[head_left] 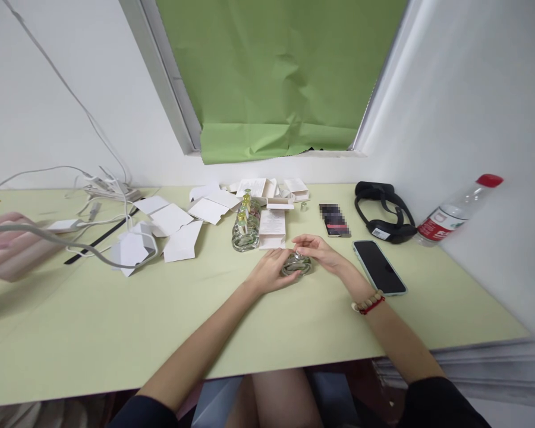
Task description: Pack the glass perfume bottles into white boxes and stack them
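A round clear glass perfume bottle (296,265) stands on the table in front of me. My left hand (273,272) is wrapped around its left side, thumb along the front. At the bottle's neck are the curved fingers of my right hand (317,251), closed about the top; what exactly lies under the fingertips is hard to make out. Just beyond my left hand stands a row of similar perfume bottles (245,238) with yellowish necks. An opened white box (272,229) lies beside that row. A small clear cap (304,206) rests farther back.
Unfolded white cartons (181,239) spread to the left, near tangled cables (116,193). On the right are a phone (378,267), a dark pixelated item (334,220), a black headset (386,214) and a red-capped bottle (459,211). A pink object (20,246) sits far left.
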Demonstrator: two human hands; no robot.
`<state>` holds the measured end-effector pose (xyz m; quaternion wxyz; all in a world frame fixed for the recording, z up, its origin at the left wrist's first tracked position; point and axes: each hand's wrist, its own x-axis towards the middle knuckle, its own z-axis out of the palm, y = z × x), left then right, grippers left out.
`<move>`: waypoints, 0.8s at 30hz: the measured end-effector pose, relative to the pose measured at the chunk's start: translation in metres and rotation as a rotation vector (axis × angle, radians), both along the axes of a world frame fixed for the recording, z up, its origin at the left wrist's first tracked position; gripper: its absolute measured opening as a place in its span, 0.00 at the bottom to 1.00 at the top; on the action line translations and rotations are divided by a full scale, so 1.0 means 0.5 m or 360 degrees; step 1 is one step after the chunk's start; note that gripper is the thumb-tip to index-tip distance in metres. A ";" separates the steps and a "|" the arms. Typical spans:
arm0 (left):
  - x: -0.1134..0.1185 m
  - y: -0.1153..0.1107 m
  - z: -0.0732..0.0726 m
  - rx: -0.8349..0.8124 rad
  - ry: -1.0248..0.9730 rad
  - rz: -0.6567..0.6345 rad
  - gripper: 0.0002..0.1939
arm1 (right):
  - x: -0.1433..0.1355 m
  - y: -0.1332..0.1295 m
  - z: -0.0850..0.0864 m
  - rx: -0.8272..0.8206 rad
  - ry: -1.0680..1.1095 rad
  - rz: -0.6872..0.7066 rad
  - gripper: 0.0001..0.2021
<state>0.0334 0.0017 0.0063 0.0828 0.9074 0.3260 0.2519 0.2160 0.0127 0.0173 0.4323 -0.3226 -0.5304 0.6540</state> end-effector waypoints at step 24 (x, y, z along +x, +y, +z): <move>0.001 0.000 0.003 0.0014 0.0016 0.0009 0.16 | -0.006 0.000 0.009 -0.0093 0.0006 -0.0013 0.11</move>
